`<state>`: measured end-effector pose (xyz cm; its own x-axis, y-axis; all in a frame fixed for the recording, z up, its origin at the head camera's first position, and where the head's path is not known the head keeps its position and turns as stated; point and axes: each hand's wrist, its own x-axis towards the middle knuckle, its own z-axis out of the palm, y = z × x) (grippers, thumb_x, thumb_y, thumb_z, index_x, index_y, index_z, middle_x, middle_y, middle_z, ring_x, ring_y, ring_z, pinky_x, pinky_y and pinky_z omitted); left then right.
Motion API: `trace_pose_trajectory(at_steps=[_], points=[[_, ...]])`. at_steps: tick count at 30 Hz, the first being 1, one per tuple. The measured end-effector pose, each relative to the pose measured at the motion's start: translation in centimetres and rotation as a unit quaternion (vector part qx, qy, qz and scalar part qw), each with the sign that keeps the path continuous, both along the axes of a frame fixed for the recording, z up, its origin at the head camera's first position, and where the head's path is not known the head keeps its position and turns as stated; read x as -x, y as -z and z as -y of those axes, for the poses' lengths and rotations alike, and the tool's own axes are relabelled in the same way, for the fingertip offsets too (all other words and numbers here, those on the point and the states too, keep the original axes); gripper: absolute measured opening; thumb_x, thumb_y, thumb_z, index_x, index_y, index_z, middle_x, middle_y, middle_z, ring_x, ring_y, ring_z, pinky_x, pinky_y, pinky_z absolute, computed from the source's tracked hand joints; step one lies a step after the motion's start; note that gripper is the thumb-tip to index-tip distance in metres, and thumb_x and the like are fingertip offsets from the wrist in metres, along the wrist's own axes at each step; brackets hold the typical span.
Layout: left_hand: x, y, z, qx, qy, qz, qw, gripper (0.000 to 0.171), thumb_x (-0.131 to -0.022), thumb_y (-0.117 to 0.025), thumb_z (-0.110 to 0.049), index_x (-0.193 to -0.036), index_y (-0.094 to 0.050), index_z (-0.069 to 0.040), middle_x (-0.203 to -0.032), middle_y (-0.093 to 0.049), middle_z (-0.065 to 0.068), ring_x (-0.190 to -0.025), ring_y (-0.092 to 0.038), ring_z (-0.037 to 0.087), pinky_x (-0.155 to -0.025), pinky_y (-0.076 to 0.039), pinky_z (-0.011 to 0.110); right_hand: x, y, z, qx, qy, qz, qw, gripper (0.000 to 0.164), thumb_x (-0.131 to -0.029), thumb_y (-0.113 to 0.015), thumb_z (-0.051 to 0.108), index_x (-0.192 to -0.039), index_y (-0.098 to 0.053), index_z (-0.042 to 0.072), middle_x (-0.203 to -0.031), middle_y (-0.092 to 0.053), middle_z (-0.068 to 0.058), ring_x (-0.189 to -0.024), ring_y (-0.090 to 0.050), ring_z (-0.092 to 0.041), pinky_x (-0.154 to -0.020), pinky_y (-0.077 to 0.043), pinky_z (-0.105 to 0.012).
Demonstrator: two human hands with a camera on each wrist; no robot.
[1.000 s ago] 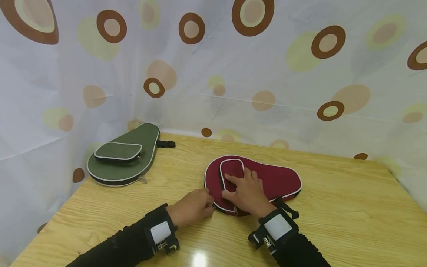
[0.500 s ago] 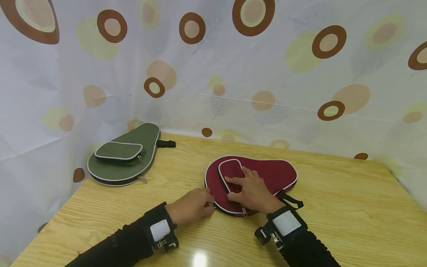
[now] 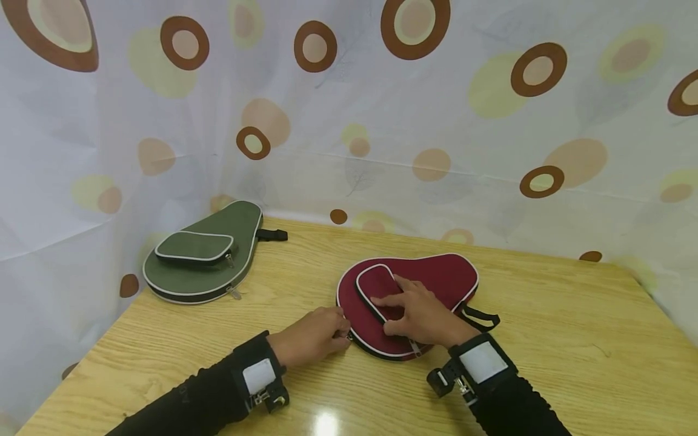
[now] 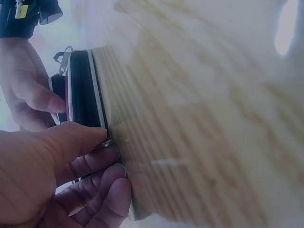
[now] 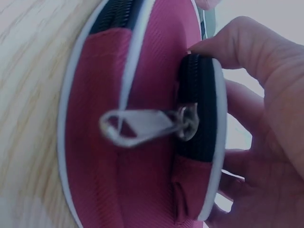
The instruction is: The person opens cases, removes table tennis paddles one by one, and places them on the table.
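A dark red, paddle-shaped table tennis bat case (image 3: 442, 275) with white piping lies on the wooden table, its narrow end toward the back right. My left hand (image 3: 314, 338) is at its rounded left edge, thumb and fingertips pinching the metal zipper pull (image 4: 106, 143) on the case's black side. My right hand (image 3: 425, 315) grips the small raised pocket (image 3: 376, 281) on top, thumb at one edge and fingers across it. From the pocket's zip hangs a silver pull (image 5: 142, 126). A black strap loop (image 3: 481, 316) sticks out beside my right wrist.
A green bat case (image 3: 202, 254) of the same shape, with a pocket and a black strap (image 3: 271, 235), lies at the table's back left. White curtains (image 3: 382, 121) with brown and yellow ovals stand behind and at the sides of the wooden table (image 3: 572, 339).
The red case has turned counterclockwise, its narrow end swinging back and leftward. My right hand has moved slightly right and nearer with the pocket; my left hand has stayed almost still at the edge.
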<state>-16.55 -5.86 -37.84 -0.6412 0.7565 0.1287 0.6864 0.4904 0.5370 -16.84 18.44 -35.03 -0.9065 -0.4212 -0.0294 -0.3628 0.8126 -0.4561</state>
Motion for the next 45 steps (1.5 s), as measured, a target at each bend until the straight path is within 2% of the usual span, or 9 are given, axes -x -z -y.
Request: trace_pose_trajectory(at_steps=[9, 15, 18, 23, 26, 31, 34, 38, 45], points=[[0.1, 0.1, 0.1, -0.005, -0.001, 0.006, 1.0, 0.034, -0.094, -0.068, -0.003, -0.065, -0.051, -0.011, -0.074, -0.043, -0.007, -0.067, -0.038, 0.002, -0.058, -0.034, 0.018, 0.0, -0.4, -0.9, 0.02, -0.018, 0.034, 0.999, 0.05, -0.075, -0.077, 0.008, -0.123, -0.075, 0.02, -0.158, -0.035, -0.023, -0.143, -0.032, -0.048, -0.104, -0.04, -0.058], [0.2, 0.3, 0.0, 0.001, 0.0, -0.002, 1.0, 0.031, -0.094, -0.068, -0.003, -0.067, -0.055, -0.01, -0.077, -0.046, -0.006, -0.069, -0.04, 0.002, -0.06, -0.037, 0.018, 0.0, -0.4, -1.3, 0.037, -0.029, 0.036, 0.998, 0.041, -0.075, -0.076, 0.007, -0.114, -0.076, 0.021, -0.155, -0.04, -0.022, -0.142, -0.034, -0.049, -0.103, -0.039, -0.059], [0.2, 0.3, -0.1, 0.022, -0.001, -0.022, 0.9995, 0.023, -0.094, -0.067, -0.004, -0.072, -0.06, -0.009, -0.08, -0.049, -0.005, -0.07, -0.041, 0.004, -0.061, -0.038, 0.019, -0.1, -0.1, -0.6, 0.025, -0.003, 0.005, 1.0, 0.037, -0.082, -0.079, 0.015, -0.118, -0.071, 0.015, -0.148, -0.049, -0.02, -0.139, -0.042, -0.044, -0.106, -0.036, -0.061], [-0.1, 0.3, -0.1, 0.04, -0.001, -0.037, 0.9985, 0.014, -0.094, -0.066, -0.003, -0.08, -0.065, -0.007, -0.083, -0.05, -0.003, -0.069, -0.042, 0.005, -0.061, -0.04, 0.019, -0.7, -0.2, 2.0, -0.038, 0.082, -0.031, 0.995, 0.072, -0.086, -0.081, 0.027, -0.143, -0.049, -0.003, -0.139, -0.055, -0.025, -0.128, -0.05, -0.044, -0.101, -0.043, -0.062], [-0.1, 0.3, -0.1, 0.04, -0.002, -0.044, 0.9982, 0.014, -0.094, -0.067, -0.004, -0.081, -0.065, -0.007, -0.081, -0.049, -0.003, -0.068, -0.041, 0.004, -0.059, -0.039, 0.018, -0.8, -1.0, 3.3, -0.079, 0.101, -0.027, 0.991, 0.077, -0.088, -0.078, 0.023, -0.147, -0.041, -0.009, -0.136, -0.052, -0.031, -0.126, -0.049, -0.047, -0.094, -0.046, -0.066], [0.0, 0.3, -0.2, 0.046, -0.008, -0.052, 0.9976, 0.015, -0.094, -0.068, -0.005, -0.08, -0.065, -0.007, -0.08, -0.048, -0.003, -0.068, -0.041, 0.005, -0.059, -0.038, 0.018, -0.7, -2.3, 3.6, -0.103, 0.063, 0.01, 0.993, 0.078, -0.083, -0.074, 0.004, -0.148, -0.035, -0.014, -0.139, -0.048, -0.033, -0.127, -0.046, -0.046, -0.099, -0.045, -0.059], [0.0, 0.1, -0.1, 0.044, -0.003, -0.051, 0.9977, 0.016, -0.094, -0.068, -0.005, -0.078, -0.064, -0.008, -0.08, -0.049, -0.003, -0.068, -0.042, 0.005, -0.06, -0.039, 0.019, -0.6, -2.7, 3.2, -0.105, 0.045, 0.023, 0.993, 0.081, -0.078, -0.073, 0.0, -0.148, -0.035, -0.014, -0.142, -0.047, -0.031, -0.127, -0.047, -0.044, -0.102, -0.044, -0.054], [0.1, 0.1, -0.1, 0.038, 0.009, -0.047, 0.9981, 0.019, -0.093, -0.068, -0.004, -0.075, -0.063, -0.009, -0.078, -0.047, -0.005, -0.069, -0.041, 0.004, -0.061, -0.038, 0.018, -0.6, -2.6, 2.9, -0.11, 0.042, 0.011, 0.993, 0.074, -0.079, -0.072, 0.0, -0.146, -0.044, -0.009, -0.141, -0.051, -0.027, -0.127, -0.049, -0.041, -0.103, -0.044, -0.053], [0.2, 0.1, -0.3, 0.041, 0.021, -0.036, 0.9983, 0.023, -0.094, -0.069, -0.005, -0.072, -0.062, -0.009, -0.076, -0.045, -0.006, -0.07, -0.04, 0.004, -0.061, -0.037, 0.017, -0.8, -2.1, 2.1, -0.104, 0.015, -0.026, 0.994, 0.052, -0.079, -0.07, -0.003, -0.131, -0.066, 0.003, -0.131, -0.059, -0.02, -0.122, -0.054, -0.038, -0.1, -0.045, -0.055]])
